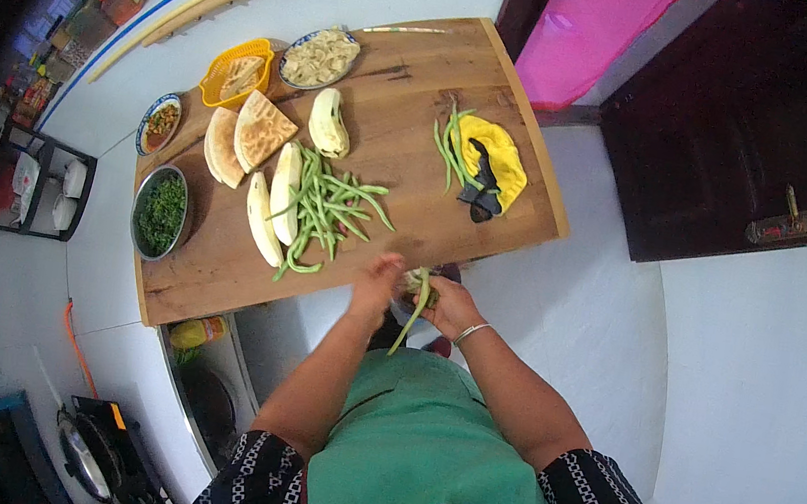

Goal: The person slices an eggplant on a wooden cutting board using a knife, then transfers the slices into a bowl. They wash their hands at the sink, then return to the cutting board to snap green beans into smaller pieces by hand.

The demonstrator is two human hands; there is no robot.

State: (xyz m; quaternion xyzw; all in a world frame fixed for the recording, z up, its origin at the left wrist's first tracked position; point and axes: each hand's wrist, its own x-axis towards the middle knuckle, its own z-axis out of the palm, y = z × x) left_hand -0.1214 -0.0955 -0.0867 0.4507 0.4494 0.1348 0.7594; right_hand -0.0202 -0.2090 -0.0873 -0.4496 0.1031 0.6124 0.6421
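At the table's near edge, my right hand [452,306] is closed around a long green bean [409,321] that hangs downward. My left hand [380,279] is raised just beside it, smeared by motion, so its fingers cannot be read. A pile of green beans [334,205] lies on the wooden table [419,128] beyond my left hand. Against the pile rest two pale, peeled long vegetables [264,220]; a shorter peeled one [329,124] lies farther back. Below my hands, a partly hidden container with pale scraps shows.
Flatbread wedges [263,132], a yellow basket [209,92], a plate of pale food pieces [318,62], a small sauce bowl [159,124] and a metal bowl of chopped greens [161,212] stand left. At right, several beans lie beside a yellow-and-black cloth item [498,153].
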